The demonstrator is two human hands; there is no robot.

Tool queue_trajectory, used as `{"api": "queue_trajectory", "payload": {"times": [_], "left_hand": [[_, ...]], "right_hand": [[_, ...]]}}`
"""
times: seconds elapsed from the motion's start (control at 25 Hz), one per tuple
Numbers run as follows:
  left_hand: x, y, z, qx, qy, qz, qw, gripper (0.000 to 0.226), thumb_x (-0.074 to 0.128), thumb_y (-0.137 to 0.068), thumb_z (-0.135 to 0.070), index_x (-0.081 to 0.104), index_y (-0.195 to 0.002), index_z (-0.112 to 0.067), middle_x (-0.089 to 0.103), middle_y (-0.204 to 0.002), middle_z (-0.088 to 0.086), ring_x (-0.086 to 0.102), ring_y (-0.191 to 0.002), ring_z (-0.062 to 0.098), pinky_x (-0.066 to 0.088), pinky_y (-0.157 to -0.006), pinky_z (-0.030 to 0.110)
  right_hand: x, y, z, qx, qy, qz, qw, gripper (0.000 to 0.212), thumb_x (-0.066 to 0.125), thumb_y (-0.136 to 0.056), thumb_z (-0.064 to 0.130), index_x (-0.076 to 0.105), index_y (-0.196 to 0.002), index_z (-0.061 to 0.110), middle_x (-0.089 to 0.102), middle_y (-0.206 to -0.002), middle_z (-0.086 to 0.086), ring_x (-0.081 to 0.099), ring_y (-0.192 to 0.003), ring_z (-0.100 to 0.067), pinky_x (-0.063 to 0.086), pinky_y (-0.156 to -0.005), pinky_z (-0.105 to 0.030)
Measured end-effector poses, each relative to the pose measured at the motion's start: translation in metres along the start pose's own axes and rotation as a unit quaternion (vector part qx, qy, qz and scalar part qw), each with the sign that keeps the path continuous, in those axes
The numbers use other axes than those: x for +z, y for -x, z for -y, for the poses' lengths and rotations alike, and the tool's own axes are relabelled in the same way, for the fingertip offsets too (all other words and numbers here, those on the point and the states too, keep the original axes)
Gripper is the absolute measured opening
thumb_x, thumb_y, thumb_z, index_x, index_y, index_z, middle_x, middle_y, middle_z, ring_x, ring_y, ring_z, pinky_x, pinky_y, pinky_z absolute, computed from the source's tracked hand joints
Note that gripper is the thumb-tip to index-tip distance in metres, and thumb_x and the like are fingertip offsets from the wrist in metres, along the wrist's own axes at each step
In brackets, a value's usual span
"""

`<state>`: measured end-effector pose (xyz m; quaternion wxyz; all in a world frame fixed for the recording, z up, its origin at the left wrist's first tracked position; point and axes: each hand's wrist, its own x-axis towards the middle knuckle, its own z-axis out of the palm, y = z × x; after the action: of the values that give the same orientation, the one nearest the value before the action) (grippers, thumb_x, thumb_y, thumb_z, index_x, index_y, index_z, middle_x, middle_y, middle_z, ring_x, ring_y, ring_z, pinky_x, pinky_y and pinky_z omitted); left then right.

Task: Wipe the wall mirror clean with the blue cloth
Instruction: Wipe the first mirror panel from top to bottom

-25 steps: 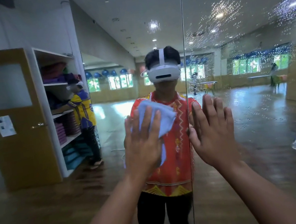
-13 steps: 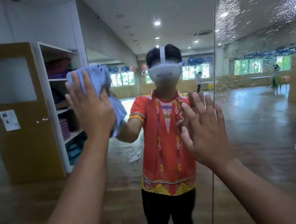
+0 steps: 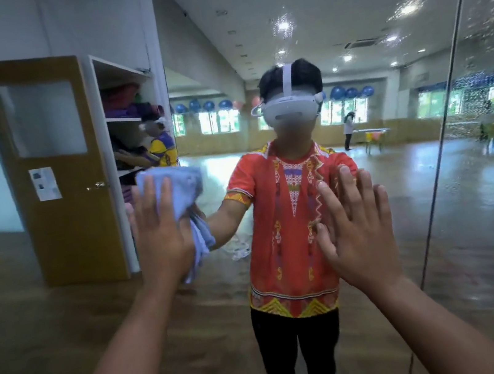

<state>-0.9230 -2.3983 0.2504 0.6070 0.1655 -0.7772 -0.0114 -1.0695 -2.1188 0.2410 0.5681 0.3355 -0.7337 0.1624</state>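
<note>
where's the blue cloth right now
In the head view the blue cloth is left of centre, pressed to the wall mirror under the left hand, just right of the reflected wooden door.

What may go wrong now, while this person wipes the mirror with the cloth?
The bare right hand rests flat on the wall mirror, so it may leave prints.
Spray droplets speckle the right panel; they could dry into spots.
The blue cloth is bunched under the left hand, so it may smear.
</note>
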Motion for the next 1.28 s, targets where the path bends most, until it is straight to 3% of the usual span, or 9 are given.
{"api": "queue_trajectory", "payload": {"times": [0.12, 0.24, 0.36, 0.52, 0.6, 0.88, 1.08, 1.28], "left_hand": [[-0.012, -0.046, 0.000, -0.073, 0.021, -0.037, 0.996, 0.063, 0.040, -0.098, -0.020, 0.023, -0.158, -0.016, 0.014, -0.167, 0.009, 0.007, -0.154, 0.033, 0.005, -0.126, 0.043], [-0.011, -0.079, -0.027, -0.060, 0.024, -0.045, 0.997, 0.063, 0.040, -0.099, -0.023, 0.022, -0.159, -0.017, 0.014, -0.167, 0.010, 0.007, -0.154, 0.037, 0.009, -0.126, 0.049], [-0.002, -0.078, -0.055, 0.003, 0.024, -0.039, 0.999, 0.072, 0.048, -0.093, -0.016, 0.020, -0.160, -0.017, 0.012, -0.167, 0.009, 0.003, -0.154, 0.037, 0.009, -0.125, 0.053], [0.015, -0.027, -0.076, 0.178, 0.029, -0.003, 0.984, 0.079, 0.061, -0.085, -0.009, 0.028, -0.157, -0.014, 0.020, -0.164, 0.015, 0.010, -0.152, 0.043, 0.004, -0.125, 0.050], [0.021, 0.002, -0.066, 0.212, 0.019, 0.013, 0.977, 0.079, 0.061, -0.083, -0.008, 0.030, -0.155, -0.013, 0.021, -0.164, 0.014, 0.011, -0.152, 0.043, 0.006, -0.125, 0.053], [0.015, 0.040, -0.038, 0.177, -0.033, 0.055, 0.982, 0.071, 0.059, -0.089, -0.010, 0.034, -0.155, -0.013, 0.017, -0.165, 0.012, 0.008, -0.153, 0.040, 0.004, -0.124, 0.054], [0.011, 0.048, -0.044, 0.129, -0.032, 0.082, 0.988, 0.074, 0.056, -0.091, -0.012, 0.025, -0.158, -0.017, 0.013, -0.167, 0.011, 0.005, -0.154, 0.038, 0.015, -0.121, 0.061], [0.005, 0.054, -0.043, 0.096, -0.054, 0.107, 0.988, 0.073, 0.051, -0.092, -0.019, 0.019, -0.158, -0.021, 0.010, -0.168, 0.008, 0.003, -0.154, 0.036, 0.011, -0.122, 0.060]], "right_hand": [[0.005, 0.001, 0.002, 0.008, 0.000, -0.012, 1.000, 0.075, 0.059, -0.089, 0.031, 0.033, -0.158, 0.019, 0.021, -0.167, -0.018, 0.016, -0.154, -0.042, 0.020, -0.121, -0.063], [0.010, 0.001, 0.008, 0.023, -0.004, -0.025, 0.999, 0.076, 0.059, -0.087, 0.029, 0.032, -0.157, 0.017, 0.020, -0.167, -0.019, 0.014, -0.155, -0.043, 0.016, -0.122, -0.063], [0.015, -0.001, 0.015, 0.047, -0.004, -0.029, 0.998, 0.073, 0.055, -0.086, 0.031, 0.034, -0.154, 0.014, 0.020, -0.166, -0.021, 0.012, -0.154, -0.045, 0.011, -0.123, -0.064], [0.014, -0.001, 0.019, 0.060, -0.015, -0.028, 0.998, 0.071, 0.054, -0.087, 0.030, 0.034, -0.153, 0.014, 0.021, -0.166, -0.021, 0.013, -0.154, -0.045, 0.011, -0.123, -0.063], [0.009, -0.001, 0.019, 0.061, -0.019, -0.020, 0.998, 0.072, 0.058, -0.087, 0.030, 0.035, -0.153, 0.015, 0.021, -0.166, -0.020, 0.014, -0.154, -0.044, 0.011, -0.123, -0.061], [0.001, -0.001, 0.017, 0.057, -0.011, 0.006, 0.998, 0.069, 0.058, -0.089, 0.035, 0.040, -0.153, 0.016, 0.020, -0.167, -0.017, 0.015, -0.154, -0.043, 0.013, -0.123, -0.061], [-0.005, 0.008, 0.018, 0.029, -0.025, 0.015, 0.999, 0.068, 0.057, -0.088, 0.034, 0.040, -0.151, 0.018, 0.022, -0.166, -0.019, 0.015, -0.154, -0.042, 0.018, -0.121, -0.064], [-0.006, 0.016, 0.025, 0.017, -0.035, 0.022, 0.999, 0.068, 0.059, -0.086, 0.035, 0.044, -0.150, 0.019, 0.021, -0.167, -0.018, 0.013, -0.155, -0.041, 0.009, -0.124, -0.060]]}}
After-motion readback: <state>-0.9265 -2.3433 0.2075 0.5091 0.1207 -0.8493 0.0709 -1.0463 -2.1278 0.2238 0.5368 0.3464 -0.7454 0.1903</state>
